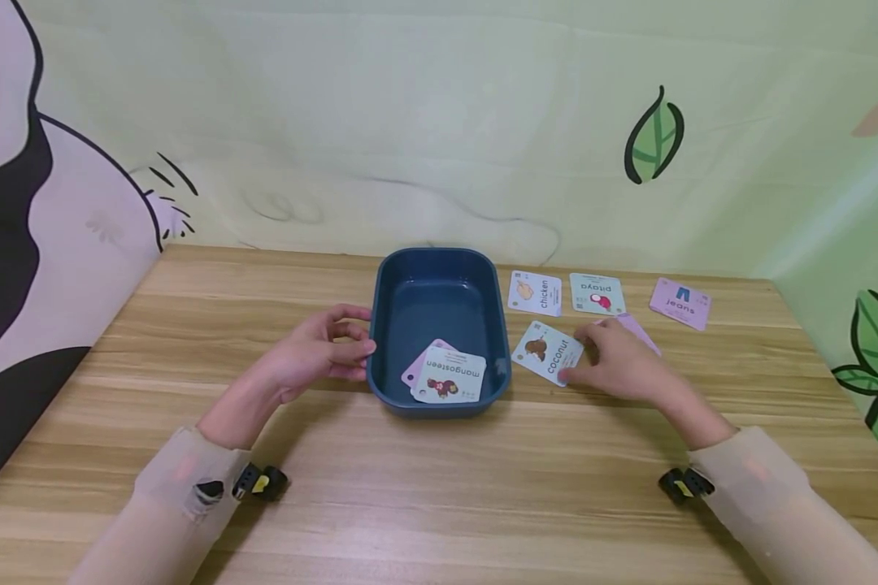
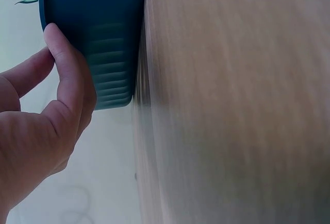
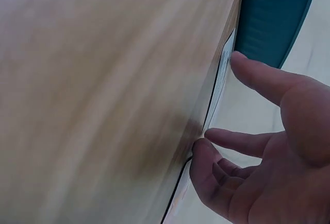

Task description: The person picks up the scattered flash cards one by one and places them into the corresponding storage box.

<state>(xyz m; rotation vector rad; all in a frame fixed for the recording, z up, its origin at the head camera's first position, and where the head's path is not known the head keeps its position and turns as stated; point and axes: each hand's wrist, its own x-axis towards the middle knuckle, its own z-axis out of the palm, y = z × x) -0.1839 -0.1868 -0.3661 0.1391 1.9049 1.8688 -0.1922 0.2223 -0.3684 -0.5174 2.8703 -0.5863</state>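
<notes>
Pale-blue, round-cornered square card with a brown coconut picture [image 1: 547, 354] lies on the wood-grain tabletop [image 1: 483, 504], just right of the deep, dark-blue oblong tray [image 1: 439, 272], level with its near half. At the card's right side, the right hand [image 1: 618, 357] has thumb and forefinger spread apart, their tips at two of its corners; whether they press on it, I cannot tell. It should be light, thin and fairly stiff, a little slippery and easily creased at a corner. Flat on the wood it offers scant edge, so the best hold is probably across opposite edges, or with a nail under a corner. Its large word reads "coconut"; the smaller print is too fine to make out.

Beneath the same hand's other fingers, a lilac card [image 1: 638, 331] shows only in part, its writing hidden. At the tray's left rim, the left hand [image 1: 322, 349] rests loosely bent fingertips against the outer wall, which looks like rigid plastic.

Inside the tray, by its near edge, a pale card with a dark fruit picture [image 1: 449, 374], labelled "mangosteen", overlaps a lilac-pink card [image 1: 419, 370]. Toward the tabletop's far edge, running rightward, are a white card reading "chicken" [image 1: 535, 293], a pale-green card reading "pitaya" [image 1: 597, 293] and, nearest the far-right corner, a lilac card reading "jeans" [image 1: 680, 303]. No brand is legible.
</notes>
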